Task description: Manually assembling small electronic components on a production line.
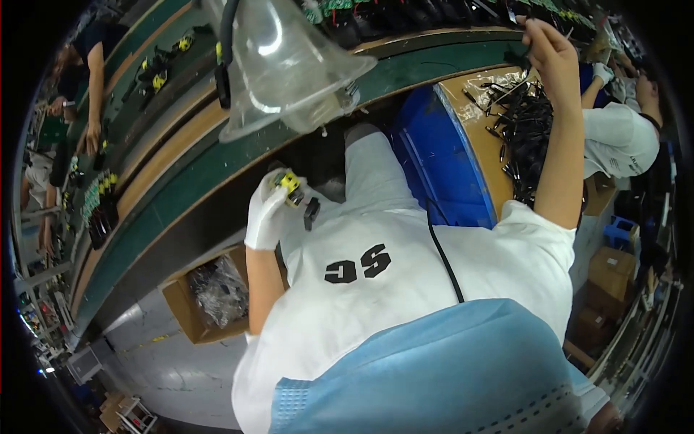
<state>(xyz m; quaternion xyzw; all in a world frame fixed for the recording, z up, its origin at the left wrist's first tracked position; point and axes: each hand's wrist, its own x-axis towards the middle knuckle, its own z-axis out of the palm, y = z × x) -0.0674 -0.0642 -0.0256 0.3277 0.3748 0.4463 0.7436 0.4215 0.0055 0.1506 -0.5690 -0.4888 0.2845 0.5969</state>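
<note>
Gripping left hand [266, 215]: white-gloved, fingers clamped on a yellow-black part [288, 185]
Yellow-black part: left side, just off the near edge of the green bench [412, 74]
Bare right hand [551, 49]: raised far right, fingertips together, can't tell on what
Black cables [531, 132]: heaped on the right, near that arm

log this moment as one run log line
left hand: gloved, holds yellow-and-black part | right hand: bare, raised, grip unclear | black parts: piled at right
</note>
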